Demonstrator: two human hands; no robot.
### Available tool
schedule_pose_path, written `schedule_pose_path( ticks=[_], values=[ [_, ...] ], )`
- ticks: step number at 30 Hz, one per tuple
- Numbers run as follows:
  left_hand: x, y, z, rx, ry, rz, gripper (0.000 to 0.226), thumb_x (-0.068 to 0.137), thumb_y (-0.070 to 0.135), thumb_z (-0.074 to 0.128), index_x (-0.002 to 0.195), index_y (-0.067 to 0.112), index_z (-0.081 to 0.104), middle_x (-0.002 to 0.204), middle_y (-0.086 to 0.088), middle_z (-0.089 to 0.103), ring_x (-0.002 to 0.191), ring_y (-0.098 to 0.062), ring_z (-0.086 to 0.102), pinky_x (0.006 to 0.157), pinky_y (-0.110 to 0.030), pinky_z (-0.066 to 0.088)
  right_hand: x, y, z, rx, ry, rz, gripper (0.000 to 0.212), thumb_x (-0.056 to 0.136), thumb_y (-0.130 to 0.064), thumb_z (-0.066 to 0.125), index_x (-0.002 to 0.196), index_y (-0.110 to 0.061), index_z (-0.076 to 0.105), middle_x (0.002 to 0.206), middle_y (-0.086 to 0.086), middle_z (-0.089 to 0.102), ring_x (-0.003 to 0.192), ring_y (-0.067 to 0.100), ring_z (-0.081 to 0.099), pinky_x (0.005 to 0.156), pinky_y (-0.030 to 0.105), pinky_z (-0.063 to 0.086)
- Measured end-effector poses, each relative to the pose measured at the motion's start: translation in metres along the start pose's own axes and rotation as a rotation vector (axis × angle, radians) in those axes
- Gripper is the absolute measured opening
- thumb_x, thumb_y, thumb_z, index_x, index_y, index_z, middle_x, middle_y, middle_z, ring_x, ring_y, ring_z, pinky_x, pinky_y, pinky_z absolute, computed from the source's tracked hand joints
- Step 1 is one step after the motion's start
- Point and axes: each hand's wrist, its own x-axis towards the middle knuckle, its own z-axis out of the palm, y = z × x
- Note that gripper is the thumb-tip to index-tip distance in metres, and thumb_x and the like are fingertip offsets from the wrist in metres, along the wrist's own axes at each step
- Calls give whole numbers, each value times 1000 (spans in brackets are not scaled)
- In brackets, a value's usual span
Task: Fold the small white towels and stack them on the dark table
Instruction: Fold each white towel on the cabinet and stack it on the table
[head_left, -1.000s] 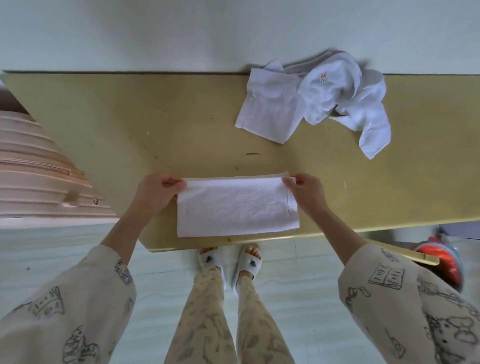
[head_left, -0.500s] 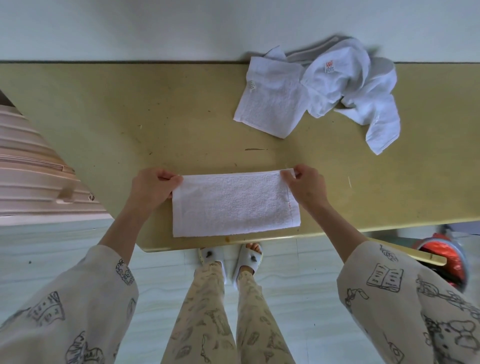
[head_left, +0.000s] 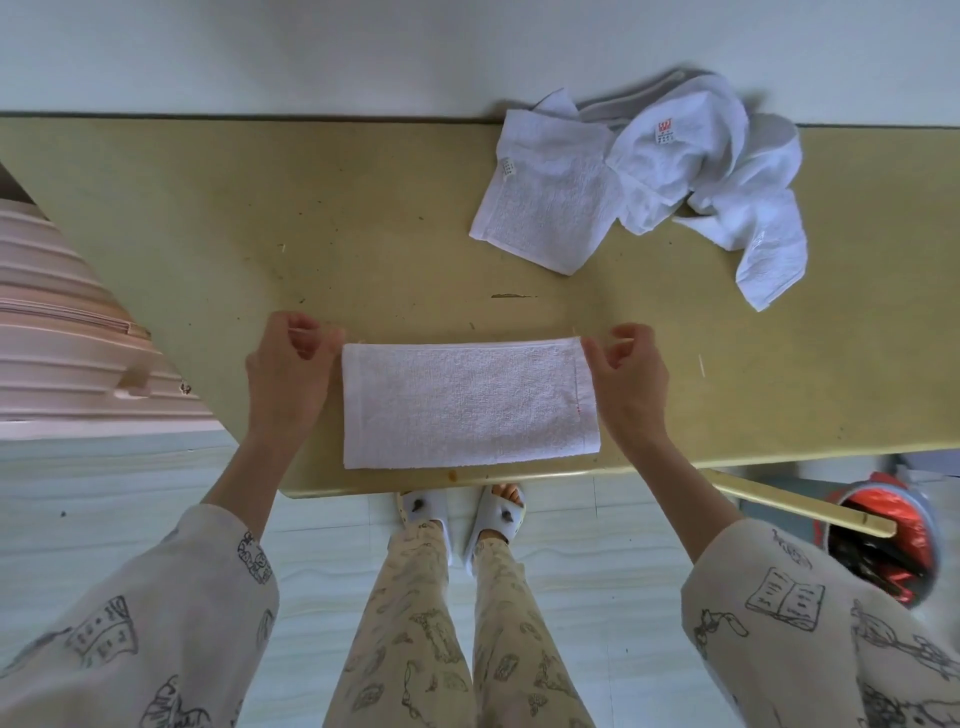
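A small white towel (head_left: 470, 402), folded in half into a flat rectangle, lies on the yellowish table (head_left: 260, 218) close to its near edge. My left hand (head_left: 288, 374) hovers just off the towel's left end, fingers loosely curled and holding nothing, with a small gap to the cloth. My right hand (head_left: 626, 376) is at the right end, its loosely curled fingertips right beside the far right corner; the fingers are blurred. A heap of unfolded white towels (head_left: 649, 182) lies at the back right, against the wall.
A pink ribbed suitcase (head_left: 67, 332) stands left of the table. A red and grey bin (head_left: 893, 540) sits on the floor at the right, under the table's edge. My slippered feet (head_left: 462, 512) stand at the near edge.
Both hands pinched the towel's far corners before; now they have let go and drawn slightly outward. The towel lies flat and smooth.
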Motion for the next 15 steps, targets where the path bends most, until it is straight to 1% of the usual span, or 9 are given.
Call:
schedule_pose_path(
  ticks=[1, 3, 4, 6, 8, 9, 11, 13, 15],
  values=[
    [-6, -1, 0, -6, 76, 73, 25, 90, 24, 57, 107, 6, 53, 93, -5, 60, 78, -18, 54, 69, -18, 36, -6, 2, 0, 10, 74, -49, 32, 90, -28, 59, 114, -7, 52, 99, 4, 55, 88, 21, 54, 79, 31, 43],
    [-26, -2, 7, 58, 163, 277, 20, 93, 15, 47, 108, 4, 53, 100, -13, 59, 90, -26, 52, 79, -29, 38, -21, 6, 6, -42, 168, -261, 31, 91, -21, 55, 116, -3, 53, 108, 11, 54, 98, 25, 52, 88, 38, 44],
    [-39, -2, 14, 107, 157, 383, 21, 92, 13, 43, 108, 4, 54, 103, -14, 59, 95, -29, 51, 83, -33, 37, -29, 8, 12, -91, 174, -392, 30, 92, -19, 51, 116, 0, 54, 112, 15, 55, 104, 26, 50, 92, 39, 43],
    [-63, -3, 35, 192, 70, 577, 26, 91, 11, 38, 109, 5, 55, 112, -13, 59, 108, -29, 49, 92, -34, 34, -47, 12, 30, -196, 118, -623, 32, 93, -15, 43, 116, 3, 55, 121, 20, 55, 118, 26, 43, 102, 41, 38],
    [-79, -4, 57, 277, -29, 697, 30, 92, 10, 35, 115, 6, 54, 126, -12, 54, 126, -28, 42, 105, -39, 31, -59, 14, 47, -266, 36, -756, 34, 93, -11, 38, 121, 3, 52, 131, 22, 51, 129, 30, 36, 109, 45, 30],
    [-81, -4, 67, 325, -63, 713, 33, 93, 12, 33, 119, 6, 52, 133, -12, 50, 131, -29, 37, 109, -44, 29, -61, 15, 55, -295, 13, -789, 35, 93, -10, 37, 123, 3, 50, 134, 22, 49, 132, 31, 34, 110, 47, 27],
    [-75, -6, 81, 433, -105, 695, 39, 94, 17, 30, 127, 7, 48, 140, -13, 44, 135, -31, 33, 111, -51, 27, -58, 16, 66, -351, -9, -801, 38, 92, -10, 37, 126, 3, 48, 138, 22, 46, 134, 33, 34, 111, 47, 26],
    [-64, -12, 86, 531, -133, 671, 44, 94, 23, 30, 133, 9, 44, 144, -13, 40, 136, -31, 32, 112, -51, 23, -50, 19, 72, -428, -20, -780, 43, 93, -17, 37, 128, 3, 50, 139, 21, 46, 133, 33, 38, 110, 47, 28],
    [-56, -23, 84, 615, -143, 677, 48, 94, 30, 31, 138, 13, 39, 147, -11, 36, 137, -29, 31, 114, -49, 19, -42, 25, 73, -516, -32, -776, 49, 94, -29, 36, 132, 0, 47, 141, 19, 44, 134, 31, 38, 111, 46, 27]
  ],
)
